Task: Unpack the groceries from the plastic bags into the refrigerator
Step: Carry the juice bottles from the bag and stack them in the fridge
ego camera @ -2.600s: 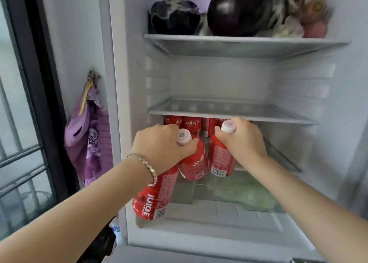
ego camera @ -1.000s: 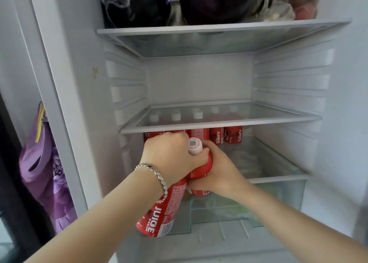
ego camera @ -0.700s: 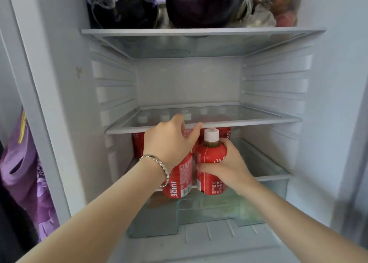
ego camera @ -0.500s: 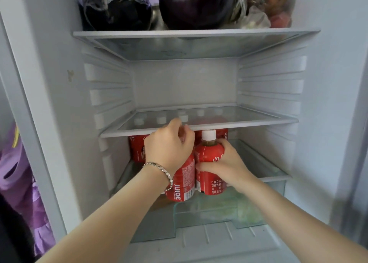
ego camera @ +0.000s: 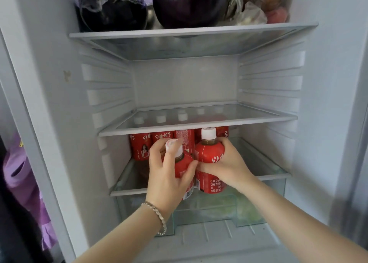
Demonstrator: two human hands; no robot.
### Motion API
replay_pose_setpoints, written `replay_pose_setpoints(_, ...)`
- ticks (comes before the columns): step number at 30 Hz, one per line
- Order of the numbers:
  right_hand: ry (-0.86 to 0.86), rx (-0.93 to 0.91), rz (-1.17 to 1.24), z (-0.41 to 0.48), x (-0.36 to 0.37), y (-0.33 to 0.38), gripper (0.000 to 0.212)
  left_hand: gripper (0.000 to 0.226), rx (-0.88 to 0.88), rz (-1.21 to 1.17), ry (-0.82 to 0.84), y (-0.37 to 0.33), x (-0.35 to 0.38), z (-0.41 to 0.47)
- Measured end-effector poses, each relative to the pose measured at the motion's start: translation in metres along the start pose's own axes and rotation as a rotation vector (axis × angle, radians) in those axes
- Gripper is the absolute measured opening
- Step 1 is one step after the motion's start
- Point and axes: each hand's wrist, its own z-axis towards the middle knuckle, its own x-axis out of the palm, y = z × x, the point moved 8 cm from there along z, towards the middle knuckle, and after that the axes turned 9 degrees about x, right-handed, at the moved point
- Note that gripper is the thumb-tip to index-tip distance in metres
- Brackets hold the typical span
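I look into an open refrigerator. My left hand (ego camera: 167,175), with a bracelet on the wrist, grips a red juice bottle (ego camera: 184,164) with a white cap at the front of the lowest glass shelf (ego camera: 127,192). My right hand (ego camera: 225,167) holds a second red juice bottle (ego camera: 209,153) upright beside it, fingers curled round its body. Both bottles touch each other. Behind them stands a row of several more red juice bottles (ego camera: 140,145), their caps showing through the shelf above.
The middle glass shelf (ego camera: 199,127) is bare. Two dark eggplants (ego camera: 189,3) and bagged vegetables (ego camera: 258,5) sit on the top shelf. A clear crisper drawer (ego camera: 219,211) with green leaves lies below. A purple cloth (ego camera: 22,183) hangs left of the fridge.
Both hands carried the bottles in under the middle shelf and stood them upright side by side. My left hand's grip moved from the cap down round the bottle.
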Motion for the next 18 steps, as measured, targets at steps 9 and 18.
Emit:
replay_pose_setpoints(9,-0.160,0.024,-0.049,0.008,-0.026,-0.012,0.075,0.053,-0.179,-0.062,0.355,0.014,0.066,-0.012)
replay_pose_setpoints(18,-0.440,0.129,-0.461,0.035,-0.060,-0.025,0.085,0.079,-0.305,0.203,0.813,0.032,0.142,0.006)
